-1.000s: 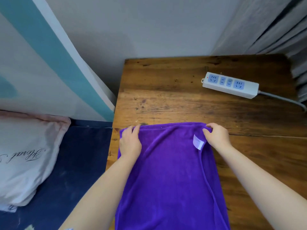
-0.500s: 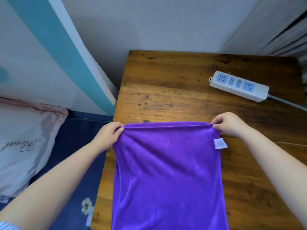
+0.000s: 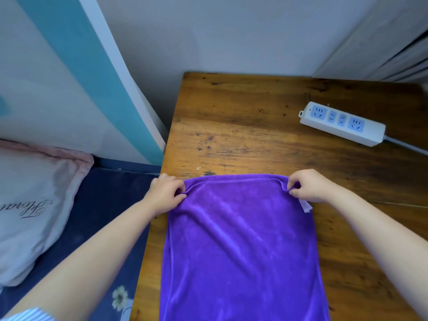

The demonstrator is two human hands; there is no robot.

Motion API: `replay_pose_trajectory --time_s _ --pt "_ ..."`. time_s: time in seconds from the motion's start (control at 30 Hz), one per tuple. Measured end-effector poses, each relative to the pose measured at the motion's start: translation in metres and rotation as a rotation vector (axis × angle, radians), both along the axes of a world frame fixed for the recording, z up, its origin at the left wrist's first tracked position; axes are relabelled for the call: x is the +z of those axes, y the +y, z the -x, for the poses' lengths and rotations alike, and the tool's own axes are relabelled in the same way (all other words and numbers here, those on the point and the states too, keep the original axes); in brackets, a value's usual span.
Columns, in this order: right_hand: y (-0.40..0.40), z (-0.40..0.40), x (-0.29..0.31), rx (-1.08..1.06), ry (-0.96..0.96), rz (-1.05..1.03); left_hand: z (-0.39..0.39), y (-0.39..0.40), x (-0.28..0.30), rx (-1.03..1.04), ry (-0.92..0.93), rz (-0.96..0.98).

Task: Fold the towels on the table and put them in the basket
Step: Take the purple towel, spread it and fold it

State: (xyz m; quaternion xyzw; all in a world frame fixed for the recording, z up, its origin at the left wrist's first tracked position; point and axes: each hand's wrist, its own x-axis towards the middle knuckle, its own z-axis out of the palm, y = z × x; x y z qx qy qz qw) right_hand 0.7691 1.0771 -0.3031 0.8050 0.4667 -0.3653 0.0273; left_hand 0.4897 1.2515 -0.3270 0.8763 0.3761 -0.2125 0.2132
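I see a purple towel (image 3: 240, 246) lying flat on the wooden counter (image 3: 243, 126), running from mid-counter down past the near edge of the view. My left hand (image 3: 165, 195) pinches the towel's far left corner, fingers curled tight on the cloth. My right hand (image 3: 311, 185) pinches the far right corner in the same grip, just above a small pale label (image 3: 305, 206) sewn to the towel's right edge. The far hem between the two hands shows two layers. A white power strip (image 3: 341, 123) sits at the far right of the counter, well apart from the towel. A pillow (image 3: 34, 205) lies on the bed to the left.
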Motion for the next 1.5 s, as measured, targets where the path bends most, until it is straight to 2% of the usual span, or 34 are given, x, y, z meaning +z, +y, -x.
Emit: replay_pose_trajectory --time_s 0.17,0.37,0.57,0.77,0.87,1.03,1.17,1.23,1.3,1.4,1.43,1.5 --pt "-0.002 -0.01 0.018 -0.087 0.033 -0.081 0.007 0.006 0.015 0.106 -0.23 0.11" --pt "-0.013 -0.015 0.029 -0.255 0.087 -0.129 0.021 0.006 0.023 0.242 -0.273 0.11" --pt "-0.022 -0.015 0.05 -0.251 0.01 -0.135 0.021 0.002 0.05 0.204 -0.269 0.027" --pt "-0.013 -0.02 0.12 -0.239 -0.157 -0.244 0.006 0.02 0.112 0.024 -0.281 -0.029" --pt "-0.006 -0.026 0.168 -0.213 -0.28 -0.339 -0.005 0.032 0.154 0.027 -0.348 -0.129" --pt "-0.005 -0.034 0.249 -0.273 -0.409 -0.585 -0.021 0.046 0.235 -0.093 -0.437 -0.487" --pt "-0.009 -0.04 0.296 -0.333 -0.449 -0.807 -0.022 0.063 0.274 -0.345 -0.702 -0.783" --pt "-0.019 -0.041 0.309 -0.345 -0.454 -0.868 -0.02 0.068 0.285 -0.486 -0.734 -0.956" --pt "-0.031 -0.041 0.314 -0.332 -0.456 -0.856 -0.022 0.069 0.292 -0.618 -0.709 -1.028" --pt "-0.039 -0.036 0.307 -0.269 -0.468 -0.728 -0.025 0.069 0.285 -0.72 -0.587 -1.068" --pt "-0.038 -0.034 0.307 -0.271 -0.483 -0.73 -0.027 0.068 0.285 -0.721 -0.579 -1.067" --pt "-0.039 -0.031 0.315 -0.344 -0.53 -0.864 -0.032 0.062 0.291 -0.622 -0.643 -1.043"
